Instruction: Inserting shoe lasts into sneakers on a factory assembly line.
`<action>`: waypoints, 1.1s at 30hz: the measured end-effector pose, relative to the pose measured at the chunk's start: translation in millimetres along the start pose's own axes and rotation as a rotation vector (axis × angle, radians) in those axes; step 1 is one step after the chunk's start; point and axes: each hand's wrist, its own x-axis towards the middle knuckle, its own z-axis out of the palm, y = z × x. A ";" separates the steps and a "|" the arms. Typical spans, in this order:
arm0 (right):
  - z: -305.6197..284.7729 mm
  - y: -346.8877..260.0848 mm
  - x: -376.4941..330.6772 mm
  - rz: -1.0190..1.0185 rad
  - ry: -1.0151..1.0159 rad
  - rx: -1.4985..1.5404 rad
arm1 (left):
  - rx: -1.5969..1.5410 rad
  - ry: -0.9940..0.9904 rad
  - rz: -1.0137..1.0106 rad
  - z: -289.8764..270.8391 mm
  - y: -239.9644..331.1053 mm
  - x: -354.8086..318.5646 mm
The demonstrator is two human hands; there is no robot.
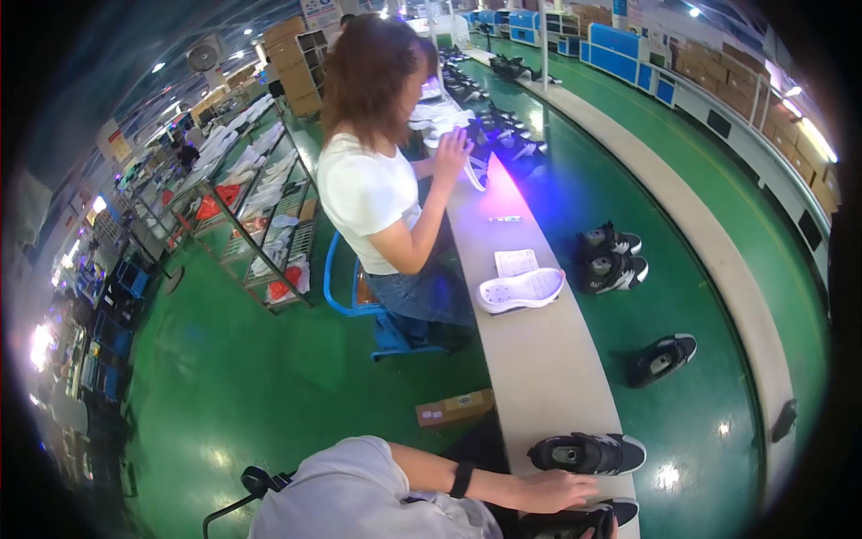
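My left hand [557, 491], with a black band on its wrist, reaches over the narrow bench with its fingers stretched out. It lies between two black sneakers, close over the nearer one. That nearer black sneaker [561, 525] has a white sole and is cut off by the lower edge. At its right end, part of my right hand [612, 525] shows, the fingers against the shoe; the rest is out of view. Just beyond my left hand, another black sneaker [588, 455] with a pale sole rests on the bench, its toe pointing right.
The long pale bench [548, 368] runs away from me, bearing a white perforated clog-shaped piece [521, 290] and a paper slip [516, 261]. A seated co-worker [368, 189] handles a white shoe part. Black sneakers [663, 359] stand right; a cardboard box [455, 409] lies left.
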 end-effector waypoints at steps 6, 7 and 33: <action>-2.7 0.3 0.8 -0.033 -0.005 -0.002 | 1.073 0.285 0.244 -21.8 12.9 2.5; -2.6 -0.6 0.8 -0.043 0.002 -0.004 | 1.075 0.259 0.257 -25.0 11.4 5.3; -19.7 40.2 13.3 -0.144 -0.010 0.025 | -0.250 -0.173 -0.126 26.4 0.6 -4.3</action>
